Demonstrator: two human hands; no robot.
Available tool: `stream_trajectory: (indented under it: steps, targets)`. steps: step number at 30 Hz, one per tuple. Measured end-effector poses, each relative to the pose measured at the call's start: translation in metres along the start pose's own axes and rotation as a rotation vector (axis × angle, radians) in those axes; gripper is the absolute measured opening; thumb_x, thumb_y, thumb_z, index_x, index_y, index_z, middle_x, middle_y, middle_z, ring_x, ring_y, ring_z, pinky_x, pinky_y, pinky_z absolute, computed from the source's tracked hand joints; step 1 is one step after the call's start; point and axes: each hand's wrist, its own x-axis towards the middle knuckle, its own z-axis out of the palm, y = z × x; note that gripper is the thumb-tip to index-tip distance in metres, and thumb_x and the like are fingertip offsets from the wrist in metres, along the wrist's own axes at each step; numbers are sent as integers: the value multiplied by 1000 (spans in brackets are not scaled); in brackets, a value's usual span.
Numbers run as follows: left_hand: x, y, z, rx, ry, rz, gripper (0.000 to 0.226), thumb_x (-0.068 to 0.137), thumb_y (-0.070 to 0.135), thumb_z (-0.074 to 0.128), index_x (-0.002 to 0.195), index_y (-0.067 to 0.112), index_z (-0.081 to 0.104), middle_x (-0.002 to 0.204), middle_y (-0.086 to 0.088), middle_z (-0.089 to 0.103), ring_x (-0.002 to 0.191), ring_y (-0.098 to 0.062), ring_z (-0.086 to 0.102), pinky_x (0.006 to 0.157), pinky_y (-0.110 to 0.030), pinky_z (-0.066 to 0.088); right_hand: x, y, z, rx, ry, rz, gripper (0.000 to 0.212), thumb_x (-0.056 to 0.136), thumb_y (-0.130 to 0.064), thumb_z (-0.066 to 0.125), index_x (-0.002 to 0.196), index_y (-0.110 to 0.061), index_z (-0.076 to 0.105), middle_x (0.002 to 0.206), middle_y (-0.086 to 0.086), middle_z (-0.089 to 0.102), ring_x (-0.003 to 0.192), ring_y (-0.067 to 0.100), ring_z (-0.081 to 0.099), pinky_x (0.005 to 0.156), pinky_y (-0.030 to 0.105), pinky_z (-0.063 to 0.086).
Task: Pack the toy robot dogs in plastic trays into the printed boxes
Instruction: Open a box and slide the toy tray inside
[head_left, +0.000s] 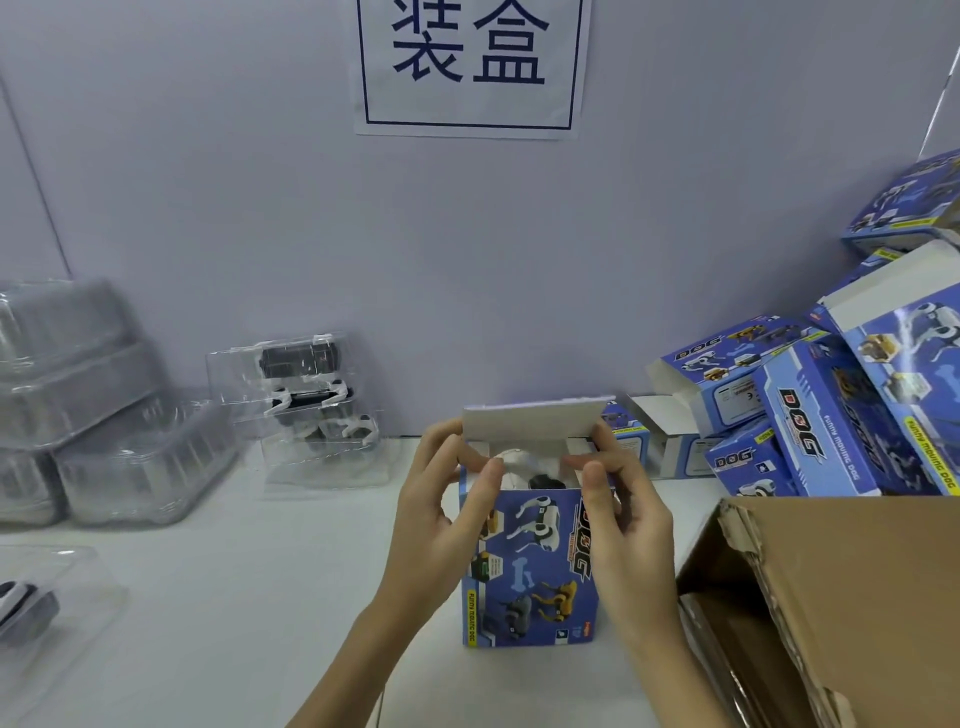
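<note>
2 hands hold an upright printed box (530, 566) on the white worktop (260, 597), its lid flap (535, 422) raised. The left hand (441, 514) and right hand (618, 509) curl their fingers (488, 475) around the box's top corners. A toy dog (524, 470) in its tray sits inside the open top. More trays (306, 395) lie at left, boxes (810, 415) at right, beside a cardboard carton (857, 597).

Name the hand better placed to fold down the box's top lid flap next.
Probably the right hand. Its fingers reach up beside the raised lid flap, close to the flap's right corner, while the left hand grips the printed box lower on its left side and can steady it. The margin is small.
</note>
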Motion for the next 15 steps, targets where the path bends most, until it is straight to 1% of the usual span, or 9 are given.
stream_trajectory:
  steps: [1, 3, 5, 7, 8, 9, 11, 13, 15]
  targets:
    - [0, 1, 0, -7, -10, 2, 22, 102, 33, 59, 94, 13, 64, 125, 5, 57, 108, -29, 64, 70, -23, 58, 0, -1, 0, 6, 2, -1, 43, 93, -64, 56, 116, -30, 70, 134, -21, 66, 113, -1, 68, 84, 24, 58]
    - [0, 4, -1, -12, -2, 2, 20, 103, 34, 58, 110, 18, 68, 122, 7, 58, 106, -31, 66, 66, -28, 60, 0, -1, -1, 12, -14, -7, 45, 97, -58, 58, 129, -27, 65, 128, -9, 69, 111, 10, 71, 81, 34, 63]
    - [0, 5, -4, -31, 6, -13, 21, 101, 38, 62, 114, 24, 70, 121, 8, 61, 108, -32, 67, 65, -38, 63, -1, -1, -1, 38, -27, -28, 37, 103, -46, 58, 134, -26, 59, 129, -8, 69, 115, 16, 70, 81, 41, 64]
    - [0, 6, -8, -54, 3, -49, 26, 95, 48, 69, 112, 28, 72, 123, 7, 65, 114, -33, 67, 71, -48, 63, -4, 0, -1, 77, -18, -73, 29, 101, -38, 58, 126, -23, 51, 134, -7, 67, 119, 18, 68, 86, 42, 63]
    - [1, 7, -11, -85, 0, -89, 32, 91, 56, 73, 110, 31, 73, 125, 7, 67, 118, -33, 67, 75, -51, 62, -4, 0, 0, 106, -9, -73, 28, 101, -36, 57, 120, -20, 46, 137, -4, 65, 120, 21, 68, 89, 46, 61]
    - [1, 7, -13, -133, -2, -139, 37, 85, 61, 76, 108, 32, 75, 128, 5, 68, 122, -33, 66, 78, -54, 62, -4, 0, 0, 126, 3, -57, 28, 100, -34, 57, 116, -17, 42, 138, -1, 65, 120, 24, 68, 91, 55, 59]
    - [2, 8, -16, -256, -9, -239, 44, 78, 62, 84, 105, 28, 78, 133, 2, 69, 124, -33, 67, 79, -50, 62, -3, 0, 1, 128, 16, -37, 27, 98, -28, 58, 115, -17, 40, 138, 3, 64, 119, 28, 67, 93, 69, 52]
    - [3, 7, -18, -334, -49, -291, 47, 75, 55, 90, 106, 21, 78, 136, -1, 68, 123, -32, 67, 75, -37, 63, -4, -1, 2, 115, 12, -62, 27, 100, -27, 58, 120, -20, 42, 138, 1, 64, 122, 29, 65, 94, 70, 50]
    - [5, 5, -21, -357, -85, -290, 47, 75, 46, 92, 104, 17, 72, 137, -4, 68, 124, -33, 67, 77, -36, 63, -4, -4, 4, 94, 12, -95, 33, 100, -35, 58, 127, -24, 42, 139, 0, 63, 119, 28, 65, 92, 67, 52]
